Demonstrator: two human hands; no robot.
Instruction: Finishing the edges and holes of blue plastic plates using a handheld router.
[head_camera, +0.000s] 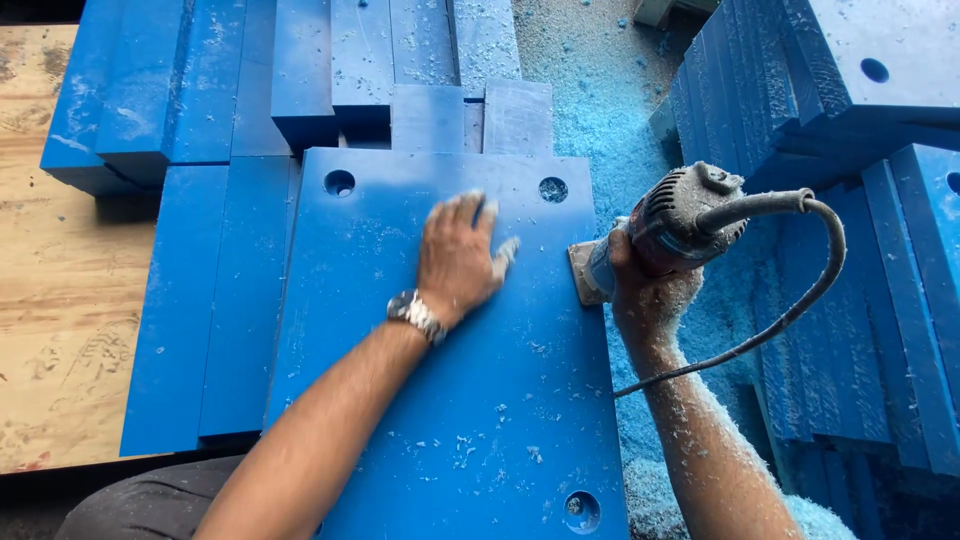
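A large blue plastic slab (440, 400) with round holes near its corners lies in front of me, dusted with blue shavings. My left hand (458, 255), with a metal wristwatch, rests flat on the slab's upper middle, fingers spread. My right hand (640, 290), coated in shavings, grips a dusty corded power trimmer (680, 225). The tool's base plate sits against the slab's right edge. A grey cable (800, 300) loops from the tool down past my right forearm.
More blue slabs lie stacked to the left (215, 300) and beyond (300, 70). Thicker blue blocks with holes pile up at the right (860, 120). Blue shavings (600, 110) cover the gap between stacks. A plywood surface (60, 300) shows at far left.
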